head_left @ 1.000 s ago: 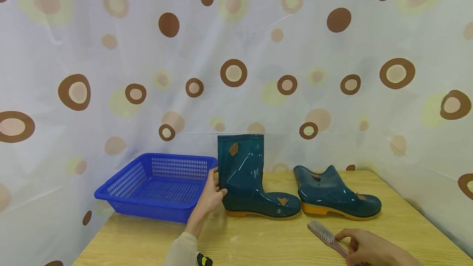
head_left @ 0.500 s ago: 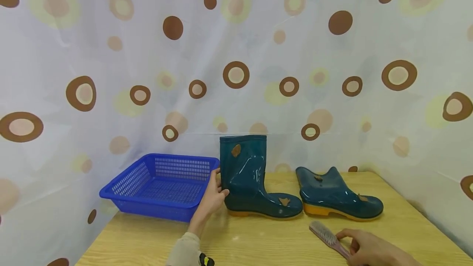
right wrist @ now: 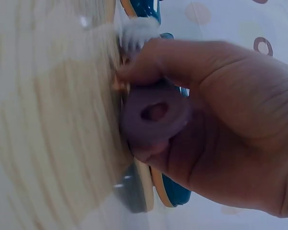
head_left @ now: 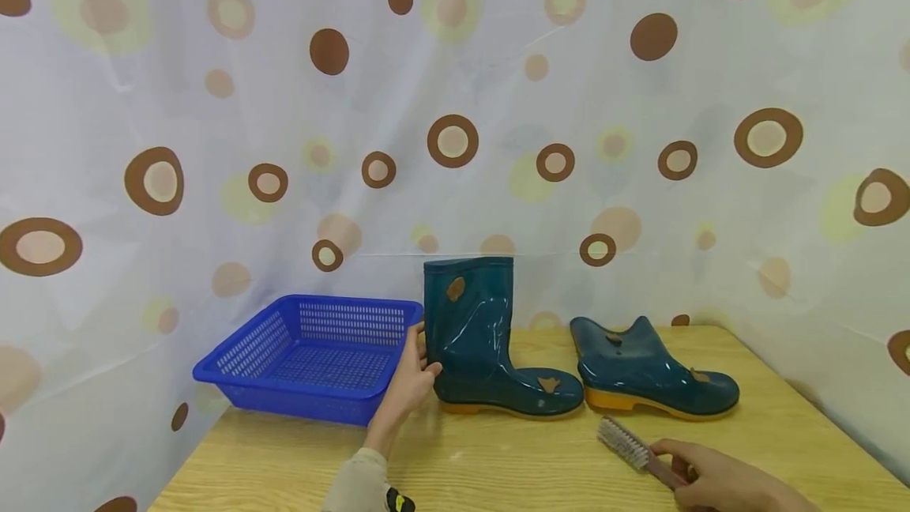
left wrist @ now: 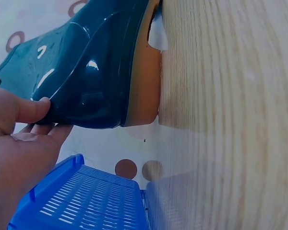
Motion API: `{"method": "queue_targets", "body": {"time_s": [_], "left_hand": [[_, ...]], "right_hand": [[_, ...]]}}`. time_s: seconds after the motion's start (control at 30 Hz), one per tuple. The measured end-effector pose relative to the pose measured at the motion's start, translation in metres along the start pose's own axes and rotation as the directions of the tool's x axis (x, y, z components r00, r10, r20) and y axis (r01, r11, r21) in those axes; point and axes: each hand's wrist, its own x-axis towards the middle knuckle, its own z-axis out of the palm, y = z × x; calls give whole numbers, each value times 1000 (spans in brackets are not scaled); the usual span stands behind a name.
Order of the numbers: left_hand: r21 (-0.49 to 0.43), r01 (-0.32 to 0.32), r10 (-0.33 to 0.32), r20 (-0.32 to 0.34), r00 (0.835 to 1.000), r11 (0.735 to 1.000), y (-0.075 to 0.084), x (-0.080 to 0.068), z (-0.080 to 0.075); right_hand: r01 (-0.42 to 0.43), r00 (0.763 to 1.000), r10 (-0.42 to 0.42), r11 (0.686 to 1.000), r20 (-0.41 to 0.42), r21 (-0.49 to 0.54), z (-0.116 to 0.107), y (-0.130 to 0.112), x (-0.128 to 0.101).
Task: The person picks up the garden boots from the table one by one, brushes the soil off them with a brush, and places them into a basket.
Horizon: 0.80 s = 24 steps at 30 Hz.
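Observation:
A dark teal rubber boot [head_left: 472, 338] with an orange sole stands upright on the wooden table [head_left: 512, 464]. My left hand [head_left: 408, 378] holds the back of its shaft near the heel, thumb on the side and fingers behind. In the left wrist view the thumb of that left hand [left wrist: 14, 139] presses on the boot [left wrist: 86, 72] just above the sole. A second boot [head_left: 647, 374] stands to the right with its shaft folded down. My right hand [head_left: 711, 476] grips the handle of a pink scrubbing brush [head_left: 626, 441], bristles pointing left. In the right wrist view the right hand [right wrist: 221, 120] wraps the brush handle [right wrist: 153, 115].
A blue slotted plastic basket [head_left: 284, 387] sits at the table's left rear, right beside my left hand. A spotted curtain [head_left: 455, 141] closes off the back and both sides. Brown patches mark both boots. Bare tabletop lies in front of the boots.
My right hand has wrapped its fingers round the brush handle, and the brush head has risen slightly off the table. The left hand keeps its hold on the upright boot.

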Motion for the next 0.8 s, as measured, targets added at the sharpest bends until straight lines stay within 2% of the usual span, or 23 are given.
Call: {"method": "queue_targets", "body": {"time_s": [0.17, 0.3, 0.43, 0.53, 0.67, 0.8], "left_hand": [[18, 4, -4, -19, 1000, 1000, -2, 0, 0], [22, -3, 4, -26, 1000, 1000, -1, 2, 1], [29, 10, -9, -28, 1000, 1000, 2, 3, 1], [39, 12, -11, -27, 1000, 999, 4, 3, 1], [47, 15, -14, -29, 999, 999, 5, 3, 0], [65, 22, -20, -26, 999, 998, 2, 1, -1]], "right_hand": [[-1, 1000, 1, 1000, 6, -12, -1, 3, 3], [-3, 1000, 5, 998, 18, -64, -6, 5, 4], [-28, 999, 25, 990, -25, -141, -8, 3, 5], [-38, 996, 27, 989, -83, -140, -8, 0, 4], [1, 995, -11, 995, -102, -101, -10, 0, 2], [27, 992, -43, 990, -116, -139, -10, 0, 0]]}}
